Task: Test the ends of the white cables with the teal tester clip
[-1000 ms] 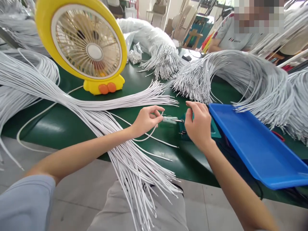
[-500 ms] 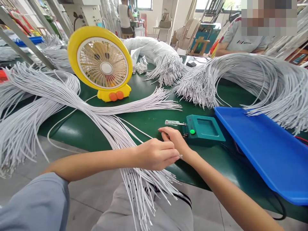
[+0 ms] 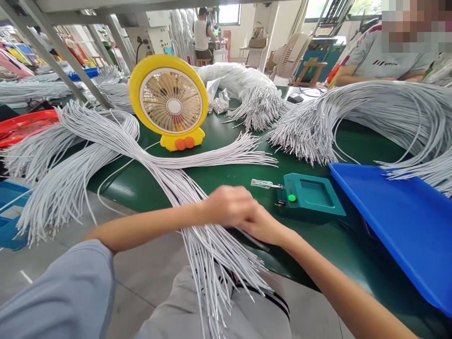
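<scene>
My left hand (image 3: 229,205) is closed and smeared by motion, its fingers against my right hand (image 3: 263,223). A blurred white wire (image 3: 253,239) sticks out beneath the two hands toward the lower right; my left hand appears to grip it. The fingers of my right hand are curled and partly covered by the left, so what they hold is hidden. Under my left forearm lies a bundle of white wires (image 3: 208,254), its loose ends hanging over the table edge above my lap. Just beyond the hands sits a small teal device (image 3: 314,195) with a green button and a clear-handled piece at its side.
A yellow fan (image 3: 168,101) stands at the back of the green table (image 3: 226,181). To the right is a blue tray (image 3: 399,235). More wire bundles (image 3: 303,127) curve behind it. A red tray (image 3: 28,127) is at far left. Another person (image 3: 391,56) sits across the table.
My left hand has moved up against my right hand, whose fingers had been stretched toward the teal device and are now drawn in. The view has shifted left.
</scene>
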`<state>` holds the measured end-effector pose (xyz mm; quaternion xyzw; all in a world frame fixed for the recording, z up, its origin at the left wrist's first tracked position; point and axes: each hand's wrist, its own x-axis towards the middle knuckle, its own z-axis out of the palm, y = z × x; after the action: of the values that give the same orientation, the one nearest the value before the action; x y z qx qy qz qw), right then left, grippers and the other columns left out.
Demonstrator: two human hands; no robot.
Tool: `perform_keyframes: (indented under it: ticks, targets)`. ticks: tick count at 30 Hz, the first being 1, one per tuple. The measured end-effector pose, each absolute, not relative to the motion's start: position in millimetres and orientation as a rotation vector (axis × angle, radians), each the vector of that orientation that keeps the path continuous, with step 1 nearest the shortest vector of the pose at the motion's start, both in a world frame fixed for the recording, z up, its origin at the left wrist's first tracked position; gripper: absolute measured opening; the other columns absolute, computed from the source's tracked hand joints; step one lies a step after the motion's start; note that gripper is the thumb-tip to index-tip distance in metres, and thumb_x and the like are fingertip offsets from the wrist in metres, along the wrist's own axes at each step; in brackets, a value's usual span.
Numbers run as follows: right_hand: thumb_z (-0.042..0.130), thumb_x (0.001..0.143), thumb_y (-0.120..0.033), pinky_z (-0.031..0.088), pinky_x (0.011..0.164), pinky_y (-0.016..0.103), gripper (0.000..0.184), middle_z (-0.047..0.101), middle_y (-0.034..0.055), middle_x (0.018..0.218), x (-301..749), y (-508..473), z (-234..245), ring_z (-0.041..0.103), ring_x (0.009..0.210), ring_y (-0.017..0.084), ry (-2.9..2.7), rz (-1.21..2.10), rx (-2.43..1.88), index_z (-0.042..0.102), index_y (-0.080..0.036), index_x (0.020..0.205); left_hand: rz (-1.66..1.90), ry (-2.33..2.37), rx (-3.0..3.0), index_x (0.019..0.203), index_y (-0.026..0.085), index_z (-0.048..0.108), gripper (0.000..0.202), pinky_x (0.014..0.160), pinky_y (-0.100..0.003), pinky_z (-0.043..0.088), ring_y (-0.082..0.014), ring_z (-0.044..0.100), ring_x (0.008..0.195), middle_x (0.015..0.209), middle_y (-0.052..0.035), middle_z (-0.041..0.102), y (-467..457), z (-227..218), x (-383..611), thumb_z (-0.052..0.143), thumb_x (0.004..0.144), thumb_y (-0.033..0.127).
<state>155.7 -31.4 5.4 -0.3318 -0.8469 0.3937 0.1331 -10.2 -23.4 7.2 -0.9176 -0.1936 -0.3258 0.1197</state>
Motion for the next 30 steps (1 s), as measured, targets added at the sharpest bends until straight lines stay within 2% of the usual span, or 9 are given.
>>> perform_keyframes:
  ticks: [2,4,7,11,16,21,25,28,30]
  targets:
    - [0.051,0.083,-0.019,0.048,0.072,0.024,0.026,0.074,0.0041,0.085,151,-40,7,0.064,0.073,0.014,-2.495,1.173,-0.895,0.072,-0.018,0.098,-0.577,-1.197,-2.581,0.084,0.014,0.066,0.026,0.066,-0.026,0.044,-0.0156,0.059,0.075,0.079,-0.0074,0.063,7,11,-41,0.044,0.094,0.024]
    - [0.05,0.082,-0.018,0.046,0.068,0.022,0.028,0.074,0.0038,0.085,146,-46,8,0.062,0.069,0.012,-2.524,1.191,-0.851,0.072,-0.017,0.1,-0.163,-1.498,-2.5,0.09,0.013,0.066,0.025,0.066,-0.027,0.044,-0.0183,0.062,0.08,0.084,-0.0085,0.064,33,13,-67,0.043,0.094,0.023]
    - [0.051,0.08,-0.017,0.043,0.064,0.021,0.029,0.073,0.0028,0.078,143,-50,7,0.058,0.061,0.01,-2.524,1.198,-0.835,0.072,-0.016,0.099,0.008,-1.514,-2.488,0.09,0.013,0.067,0.023,0.063,-0.027,0.042,-0.02,0.063,0.081,0.086,-0.0089,0.065,53,11,-87,0.044,0.092,0.018]
    - [0.054,0.078,-0.016,0.04,0.06,0.019,0.028,0.071,0.0,0.069,143,-52,2,0.054,0.055,0.008,-2.528,1.201,-0.794,0.074,-0.018,0.097,0.063,-1.484,-2.438,0.092,0.011,0.064,0.027,0.061,-0.027,0.041,-0.0221,0.063,0.089,0.095,-0.0127,0.064,55,7,-88,0.037,0.09,0.008]
    - [0.052,0.079,-0.015,0.04,0.061,0.02,0.03,0.073,-0.0002,0.075,142,-52,-3,0.058,0.058,0.009,-2.503,1.202,-0.767,0.074,-0.021,0.098,0.131,-1.497,-2.359,0.084,0.007,0.063,0.03,0.059,-0.031,0.04,-0.0261,0.062,0.084,0.088,-0.0168,0.063,53,6,-82,0.034,0.083,-0.001]
    - [0.053,0.079,-0.015,0.041,0.062,0.02,0.029,0.074,0.0,0.079,142,-51,-4,0.06,0.06,0.01,-2.485,1.214,-0.776,0.074,-0.021,0.098,0.131,-1.511,-2.308,0.082,0.005,0.063,0.028,0.057,-0.032,0.038,-0.0286,0.061,0.082,0.086,-0.0197,0.062,54,7,-76,0.035,0.081,-0.001]
    - [0.054,0.078,-0.014,0.042,0.064,0.02,0.028,0.075,-0.0001,0.083,142,-50,-6,0.061,0.061,0.01,-2.47,1.219,-0.762,0.074,-0.021,0.097,0.035,-1.53,-2.278,0.087,0.006,0.061,0.023,0.06,-0.032,0.038,-0.0273,0.06,0.084,0.089,-0.0179,0.062,53,12,-78,0.04,0.086,0.012]
    - [0.053,0.078,-0.014,0.042,0.065,0.02,0.029,0.075,-0.0003,0.087,143,-49,-6,0.061,0.063,0.01,-2.475,1.227,-0.73,0.074,-0.021,0.098,-0.34,-1.708,-2.409,0.088,0.01,0.06,0.022,0.06,-0.028,0.038,-0.0196,0.058,0.071,0.079,-0.0096,0.063,50,21,-77,0.042,0.089,0.023]
    - [0.053,0.079,-0.013,0.042,0.065,0.02,0.03,0.075,-0.0001,0.087,144,-48,-5,0.061,0.063,0.01,-2.496,1.218,-0.701,0.073,-0.021,0.099,-0.689,-1.818,-2.638,0.086,0.013,0.061,0.023,0.058,-0.024,0.037,-0.0133,0.052,0.059,0.068,-0.0025,0.06,43,29,-68,0.045,0.089,0.029]
